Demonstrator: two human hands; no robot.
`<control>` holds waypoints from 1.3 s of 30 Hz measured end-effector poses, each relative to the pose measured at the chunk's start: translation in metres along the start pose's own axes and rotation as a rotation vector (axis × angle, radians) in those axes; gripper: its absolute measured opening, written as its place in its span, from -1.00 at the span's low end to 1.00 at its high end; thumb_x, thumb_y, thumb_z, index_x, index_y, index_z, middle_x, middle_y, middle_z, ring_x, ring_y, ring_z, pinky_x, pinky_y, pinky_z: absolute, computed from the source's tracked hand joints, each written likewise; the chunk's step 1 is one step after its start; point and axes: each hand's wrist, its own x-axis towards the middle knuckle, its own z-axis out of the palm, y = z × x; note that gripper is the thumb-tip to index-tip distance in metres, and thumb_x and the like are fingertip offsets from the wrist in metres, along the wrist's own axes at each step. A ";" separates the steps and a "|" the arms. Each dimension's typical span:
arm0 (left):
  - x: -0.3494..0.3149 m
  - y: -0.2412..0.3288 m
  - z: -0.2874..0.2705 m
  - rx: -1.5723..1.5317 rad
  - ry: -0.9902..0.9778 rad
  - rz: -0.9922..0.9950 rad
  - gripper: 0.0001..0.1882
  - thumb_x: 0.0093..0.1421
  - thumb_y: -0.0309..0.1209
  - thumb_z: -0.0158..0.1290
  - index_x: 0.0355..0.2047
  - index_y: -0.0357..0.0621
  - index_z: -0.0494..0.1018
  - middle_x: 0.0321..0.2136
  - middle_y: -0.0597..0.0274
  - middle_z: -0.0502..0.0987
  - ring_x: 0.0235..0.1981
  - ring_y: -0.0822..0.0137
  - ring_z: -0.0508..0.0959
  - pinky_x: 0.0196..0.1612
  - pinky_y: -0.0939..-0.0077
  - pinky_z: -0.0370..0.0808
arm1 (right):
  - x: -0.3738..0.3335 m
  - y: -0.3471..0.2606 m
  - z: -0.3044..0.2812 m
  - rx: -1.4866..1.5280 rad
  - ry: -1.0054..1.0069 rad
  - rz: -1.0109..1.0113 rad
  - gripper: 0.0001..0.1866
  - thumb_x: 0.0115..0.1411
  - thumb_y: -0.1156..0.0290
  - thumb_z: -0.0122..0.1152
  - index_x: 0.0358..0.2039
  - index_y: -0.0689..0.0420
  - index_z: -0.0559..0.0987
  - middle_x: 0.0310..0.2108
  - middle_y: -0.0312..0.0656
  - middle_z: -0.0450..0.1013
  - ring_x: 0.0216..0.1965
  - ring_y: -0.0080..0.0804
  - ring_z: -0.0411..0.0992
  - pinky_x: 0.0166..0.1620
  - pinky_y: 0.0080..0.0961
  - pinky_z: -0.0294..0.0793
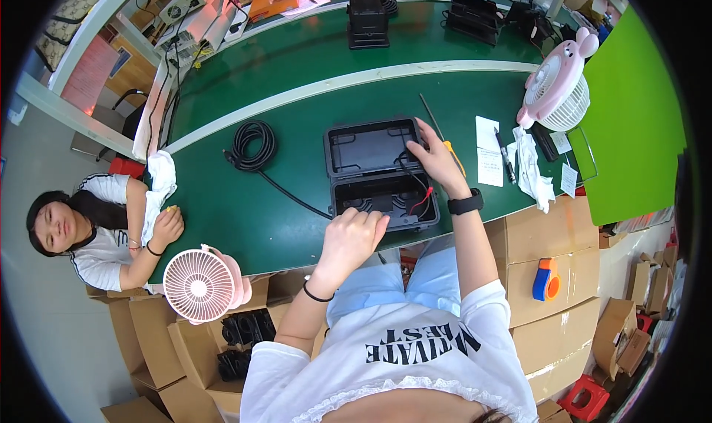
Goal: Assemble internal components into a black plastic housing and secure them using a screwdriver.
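A black plastic box [373,150] lies before me with its hinged lid laid back, away from me. Inside its near half are black parts, a thin black wire and a small red-ended lead [423,197]. My right hand [437,160] grips the lid's right edge, thumb over the inside. At the box's near left corner, my left hand [351,239] is closed, its fingers curled; whatever they hold is hidden. A thick black cable [254,147] runs from a coil on the left to that corner. Just beyond my right hand lies a screwdriver with a yellow handle [455,158].
Paper slips [489,150], a pen [505,156], white cloth [532,172] and a pink fan [558,86] are at right. Another pink fan [199,283] stands at the near left edge, beside a seated person [111,230]. Cardboard boxes [552,275] stand below the green table [297,111].
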 end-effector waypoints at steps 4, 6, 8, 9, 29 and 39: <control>0.007 0.007 -0.010 -0.200 0.224 -0.036 -0.89 0.25 -0.39 0.14 -0.26 -0.11 0.56 -0.37 0.14 0.61 -0.34 0.09 0.59 -0.23 0.29 0.56 | 0.002 0.013 0.008 0.126 0.051 -0.321 -0.35 0.24 0.60 0.19 0.34 0.19 0.28 0.16 -0.07 0.43 0.16 -0.35 0.42 0.23 -0.47 0.33; 0.000 -0.002 -0.011 -0.254 0.447 -0.026 -0.84 0.21 -0.45 0.14 -0.19 -0.14 0.50 -0.26 0.16 0.63 -0.28 0.05 0.60 -0.13 0.25 0.55 | -0.009 0.000 0.009 0.108 0.132 -0.427 -0.35 0.21 0.65 0.20 0.32 0.16 0.31 0.14 -0.09 0.45 0.15 -0.34 0.44 0.22 -0.45 0.35; -0.031 -0.019 0.010 -0.337 0.690 0.004 -0.90 0.22 -0.46 0.10 -0.26 -0.12 0.47 -0.28 0.21 0.63 -0.30 0.10 0.60 -0.15 0.20 0.54 | -0.018 -0.008 0.006 0.061 0.216 -0.466 -0.38 0.21 0.64 0.20 0.29 0.14 0.34 0.12 -0.10 0.47 0.12 -0.32 0.47 0.20 -0.43 0.37; -0.046 -0.022 0.016 -0.352 0.722 0.019 -0.96 0.23 -0.42 0.09 -0.31 -0.05 0.47 -0.29 0.26 0.63 -0.28 0.17 0.59 -0.17 0.23 0.54 | -0.020 -0.006 0.004 0.053 0.253 -0.490 -0.42 0.20 0.65 0.22 0.24 0.14 0.37 0.14 -0.08 0.47 0.14 -0.29 0.47 0.22 -0.40 0.38; -0.012 -0.016 -0.010 0.023 0.099 0.146 -0.50 -0.06 -0.15 0.37 -0.17 -0.19 0.56 -0.39 0.21 0.48 -0.23 0.18 0.49 0.16 0.20 0.42 | -0.042 -0.013 -0.026 -0.037 0.111 -0.715 -0.59 0.22 0.50 0.32 0.07 0.07 0.46 0.20 -0.06 0.46 0.35 -0.04 0.27 0.32 -0.20 0.30; 0.006 0.007 -0.023 0.105 0.198 0.073 -0.31 0.00 0.18 0.25 0.04 0.03 0.53 -0.04 0.24 0.49 0.08 0.16 0.45 0.29 -0.08 0.24 | -0.049 -0.011 -0.021 -0.026 0.146 -0.724 -0.63 0.18 0.63 0.31 -0.02 0.06 0.47 0.17 -0.05 0.48 0.39 -0.01 0.21 0.29 -0.21 0.36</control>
